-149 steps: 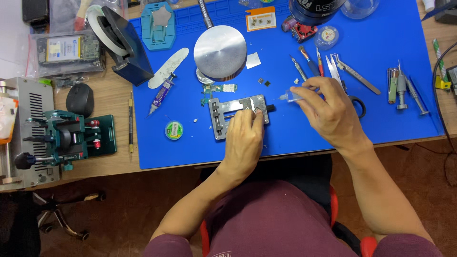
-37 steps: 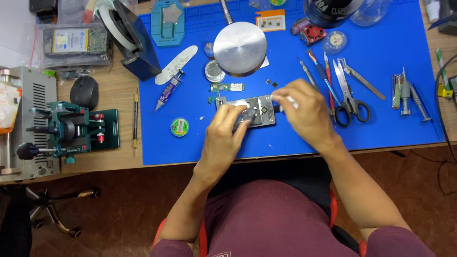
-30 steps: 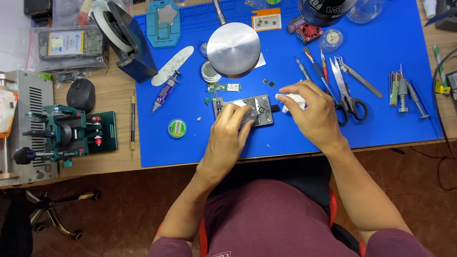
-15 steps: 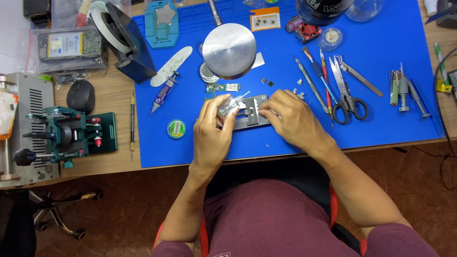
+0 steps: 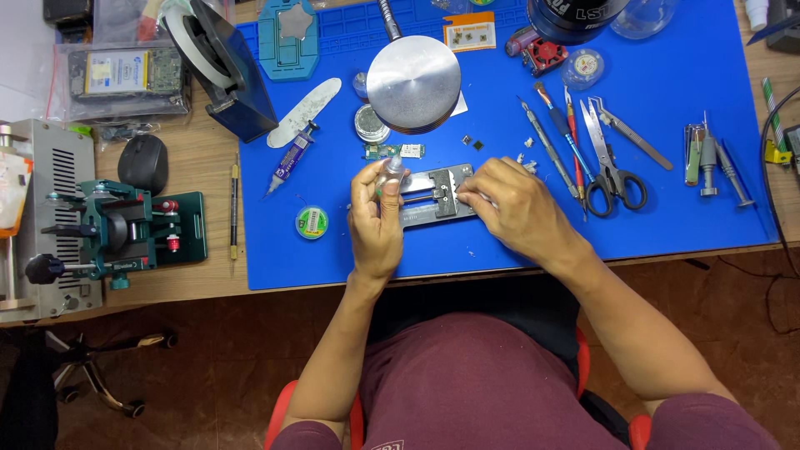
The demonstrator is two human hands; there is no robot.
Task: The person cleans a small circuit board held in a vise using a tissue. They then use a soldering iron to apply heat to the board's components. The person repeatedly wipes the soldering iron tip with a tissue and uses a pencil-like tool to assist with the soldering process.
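Metal board-holder jig [image 5: 435, 193], centre of blue work mat [image 5: 683, 217], with both hands at work.

Jig lies with its long axis left-to-right, directly between the hands. Right hand [image 5: 515, 208] rests on its right end, fingers pinched narrow on the clamp. Left hand [image 5: 377, 215], at its left end, holds a small upright bottle [image 5: 390, 171] closed in the fingers, tip up. Adjacent: small green circuit board [image 5: 392, 151] just behind; round metal disc [image 5: 414, 82] beyond; scissors [image 5: 612, 171] to the right; solder-wick spool [image 5: 311, 222] to the left; wooden tabletop [image 5: 200, 158] under the mat.
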